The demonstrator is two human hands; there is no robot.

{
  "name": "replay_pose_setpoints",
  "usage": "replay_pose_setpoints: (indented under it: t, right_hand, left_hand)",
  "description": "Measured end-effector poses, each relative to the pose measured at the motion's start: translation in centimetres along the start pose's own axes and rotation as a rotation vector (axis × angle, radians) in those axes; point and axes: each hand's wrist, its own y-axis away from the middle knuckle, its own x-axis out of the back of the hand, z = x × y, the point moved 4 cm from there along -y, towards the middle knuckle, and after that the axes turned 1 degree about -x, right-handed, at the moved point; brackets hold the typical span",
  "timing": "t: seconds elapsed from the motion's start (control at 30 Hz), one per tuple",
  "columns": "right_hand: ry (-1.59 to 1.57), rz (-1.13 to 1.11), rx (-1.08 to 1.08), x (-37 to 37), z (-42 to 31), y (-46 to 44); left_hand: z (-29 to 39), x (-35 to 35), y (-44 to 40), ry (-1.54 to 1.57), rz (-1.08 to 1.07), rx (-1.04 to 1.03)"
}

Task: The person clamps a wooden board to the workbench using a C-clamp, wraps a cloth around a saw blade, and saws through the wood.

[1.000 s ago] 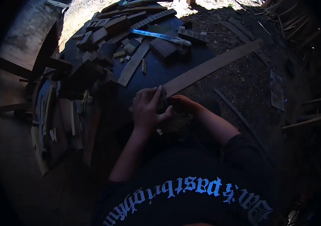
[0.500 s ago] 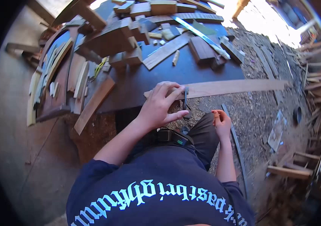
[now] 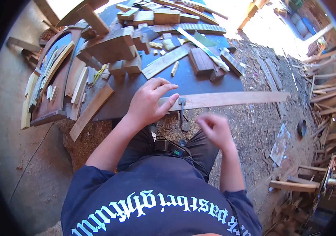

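Observation:
A long, thin wooden strip lies along the near edge of the dark tabletop and sticks out past its right end. A dark metal clamp sits on the strip at the edge, its lower part hanging below. My left hand is over the strip's left end, just left of the clamp, with thumb and forefinger apart and nothing between them. My right hand hovers right of the clamp, below the strip. Its fingers look curled but are smeared by motion.
Wooden blocks and offcuts crowd the far side of the table. A shiny metal straightedge lies among them. At the left, a board juts over the table edge. Wood shavings cover the ground, and stacked timber stands at the right.
My left hand has come away from the clamp, leftward. My right hand has risen from beside my knee and moved left, closer to the clamp. The view has shifted slightly.

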Motion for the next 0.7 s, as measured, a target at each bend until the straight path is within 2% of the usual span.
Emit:
replay_pose_setpoints:
  t: [0.07,0.13,0.27,0.4,0.43,0.63,0.7]
  right_hand:
    - [0.185,0.227,0.204,3.1,-4.3,-3.7]
    - [0.456,0.317,0.391,5.3,-6.0,-8.4]
    - [0.649,0.276,0.277,5.9,-4.2,-14.8]
    - [0.767,0.243,0.243,5.2,-1.2,-16.1]
    - [0.760,0.214,0.193,5.0,-1.7,-15.5]
    - [0.683,0.255,0.092,5.4,-2.9,-9.7]
    - [0.507,0.244,-0.115,5.3,-3.0,-7.2]
  left_hand:
    - [-0.9,-2.3,-0.2,0.060,-0.004,-0.038]
    - [-2.6,-4.5,-0.1,0.082,0.011,-0.057]
    - [-3.7,-3.5,0.1,0.269,0.040,0.069]
    - [-4.8,-3.4,0.4,0.394,0.024,0.137]
    - [-4.5,-3.3,0.5,0.399,-0.007,0.170]
    - [-4.0,-3.4,0.9,0.276,-0.024,0.027]
    - [-4.0,-3.4,1.2,0.286,-0.037,0.032]
